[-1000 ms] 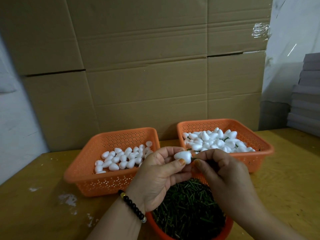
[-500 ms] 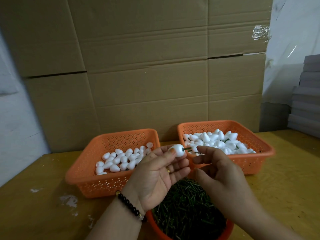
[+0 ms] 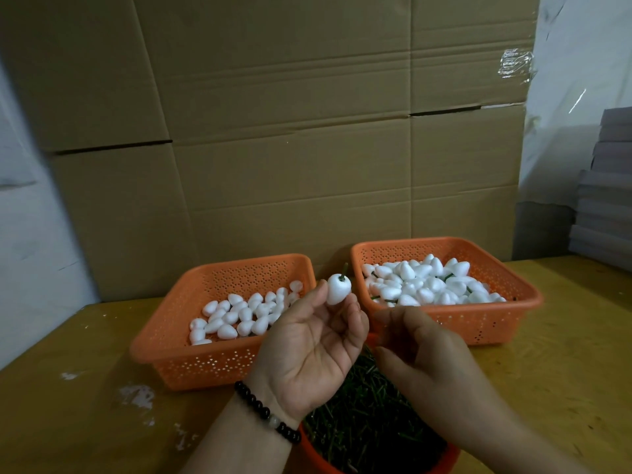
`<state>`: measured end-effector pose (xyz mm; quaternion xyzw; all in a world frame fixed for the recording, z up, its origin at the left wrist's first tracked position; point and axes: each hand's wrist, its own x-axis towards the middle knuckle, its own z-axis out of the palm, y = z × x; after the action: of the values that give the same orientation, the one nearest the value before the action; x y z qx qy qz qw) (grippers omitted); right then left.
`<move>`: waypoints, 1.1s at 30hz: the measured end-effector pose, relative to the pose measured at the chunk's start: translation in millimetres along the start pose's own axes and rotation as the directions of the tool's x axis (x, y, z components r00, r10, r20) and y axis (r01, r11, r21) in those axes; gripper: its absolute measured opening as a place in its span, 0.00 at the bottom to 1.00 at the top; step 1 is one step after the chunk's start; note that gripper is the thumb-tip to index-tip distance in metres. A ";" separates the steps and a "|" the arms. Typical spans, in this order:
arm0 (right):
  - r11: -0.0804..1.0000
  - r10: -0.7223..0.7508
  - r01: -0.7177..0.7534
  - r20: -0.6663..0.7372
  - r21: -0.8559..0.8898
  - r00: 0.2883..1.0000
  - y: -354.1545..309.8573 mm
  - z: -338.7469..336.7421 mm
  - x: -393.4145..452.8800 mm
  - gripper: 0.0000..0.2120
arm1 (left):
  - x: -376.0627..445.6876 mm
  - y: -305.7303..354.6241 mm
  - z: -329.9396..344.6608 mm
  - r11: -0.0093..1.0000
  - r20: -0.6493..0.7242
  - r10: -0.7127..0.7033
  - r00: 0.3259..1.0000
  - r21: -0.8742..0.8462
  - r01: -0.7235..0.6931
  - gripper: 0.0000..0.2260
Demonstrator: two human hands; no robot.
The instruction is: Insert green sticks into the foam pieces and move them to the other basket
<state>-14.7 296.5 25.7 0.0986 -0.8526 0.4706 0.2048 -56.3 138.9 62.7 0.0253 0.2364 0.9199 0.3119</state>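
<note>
A person sits at a yellow table [image 3: 564, 371] facing stacked cardboard boxes [image 3: 290, 131]. The left hand [image 3: 307, 350], palm up with a bead bracelet [image 3: 263, 410] at the wrist, pinches one white foam piece [image 3: 338, 289] between thumb and fingertips, raised just between two orange baskets. A short green stick [image 3: 343, 269] pokes out of the piece's top, so this one looks already fitted.

The right hand [image 3: 420, 354] hovers just beside it, fingers loosely curled and holding nothing that can be seen.

The left basket [image 3: 205, 367] holds plain foam pieces. The right basket [image 3: 496, 323] holds a fuller heap, some showing green stems. An orange bowl [image 3: 448, 456] of loose sticks sits below the hands.

The foam piece is likely very light, and soft enough to dent under a hard squeeze, so a gentle pinch on its rounded sides seems right. The stick looks thin and stiff; gripping it alone might pull it back out. The finished piece probably belongs in the right basket, close enough to drop in lightly.
</note>
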 end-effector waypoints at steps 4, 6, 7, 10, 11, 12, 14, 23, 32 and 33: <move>0.998 -0.043 0.045 0.045 -0.050 0.998 -2.9 0.6 -1.9 0.13 | -0.4 -0.4 -1.1 0.999 0.015 -0.010 1.000 -0.034 0.010 0.12; 0.996 -0.048 0.052 0.054 -0.076 0.997 -3.3 0.8 -1.7 0.13 | -0.5 -0.8 -1.2 0.999 0.018 0.002 1.000 -0.032 -0.002 0.09; 0.995 -0.049 0.054 0.058 -0.085 0.997 -3.0 0.8 -1.8 0.13 | -0.3 -0.9 -1.4 1.000 0.018 0.010 1.000 -0.030 -0.010 0.09; 0.988 -0.062 0.073 0.084 -0.136 0.995 -2.2 0.8 -1.8 0.13 | -0.1 -1.5 -0.8 0.999 0.016 0.029 0.999 -0.024 -0.028 0.08; 0.984 -0.064 0.079 0.098 -0.158 0.993 -2.0 1.0 -1.9 0.13 | 0.0 -1.9 -0.8 0.999 0.014 0.036 0.999 -0.025 -0.035 0.07; 0.980 -0.065 0.086 0.114 -0.182 0.991 -1.9 1.3 -2.2 0.13 | 0.0 -1.9 -0.3 0.999 0.010 0.042 0.999 -0.027 -0.042 0.06; 0.965 -0.079 0.113 0.149 -0.237 0.986 -1.4 1.6 -2.6 0.13 | 0.3 -2.3 0.1 0.998 0.000 0.054 0.999 -0.029 -0.054 0.05; 0.831 -0.081 0.255 0.345 -0.495 0.935 -3.0 5.1 -6.3 0.13 | 6.7 -8.7 -3.6 0.923 -0.071 0.245 0.967 0.324 -0.209 0.11; 0.767 -0.051 0.359 0.506 -0.533 0.861 -6.3 3.5 -8.6 0.14 | 9.8 -18.2 -13.7 0.564 -0.071 0.472 0.879 0.791 -0.239 0.12; 0.762 -0.047 0.368 0.521 -0.533 0.852 -6.3 3.8 -8.3 0.14 | 10.7 -20.1 -13.9 0.505 -0.045 0.483 0.875 0.831 -0.236 0.11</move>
<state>-5.9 289.8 25.1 0.2362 -0.9645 0.1012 0.0614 -56.3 153.3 40.3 0.0861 0.6550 0.7501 0.0304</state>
